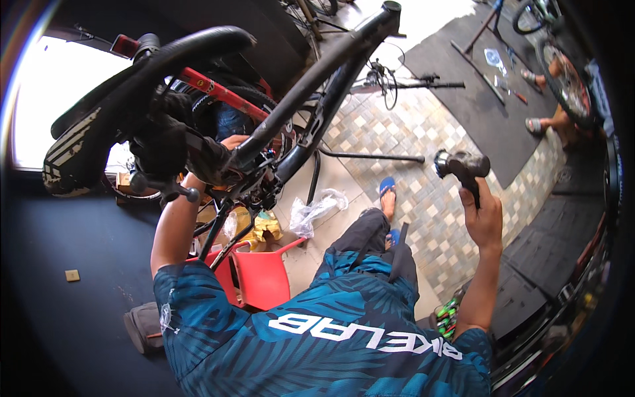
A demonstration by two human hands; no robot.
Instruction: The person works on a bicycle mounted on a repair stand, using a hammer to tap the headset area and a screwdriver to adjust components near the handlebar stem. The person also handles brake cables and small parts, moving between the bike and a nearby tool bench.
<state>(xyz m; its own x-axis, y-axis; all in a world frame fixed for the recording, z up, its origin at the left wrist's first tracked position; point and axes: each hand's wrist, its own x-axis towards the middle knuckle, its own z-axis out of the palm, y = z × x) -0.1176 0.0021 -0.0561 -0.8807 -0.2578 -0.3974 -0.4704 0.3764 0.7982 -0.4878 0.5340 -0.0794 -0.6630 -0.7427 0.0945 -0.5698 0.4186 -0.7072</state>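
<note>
My right hand [481,215] is closed round a hammer [466,169] with a dark head and a metallic end, raised over the tiled floor at right. My left hand [231,144] is up at a black bicycle frame [311,86], mostly hidden behind the tubes and dark parts; I cannot make out its grip. The frame hangs on a work stand with a T-handle [165,186], near the crank area [254,178]. A black saddle [79,149] and a red bicycle tube [221,92] are beside it at upper left.
A red chair [261,274] stands below the frame, by clear plastic wrap [314,212]. A dark mat [463,99] at upper right holds another stand and tools. A co-worker's legs [542,126] show beside a bicycle wheel [562,83]. Dark cases [522,258] line the right.
</note>
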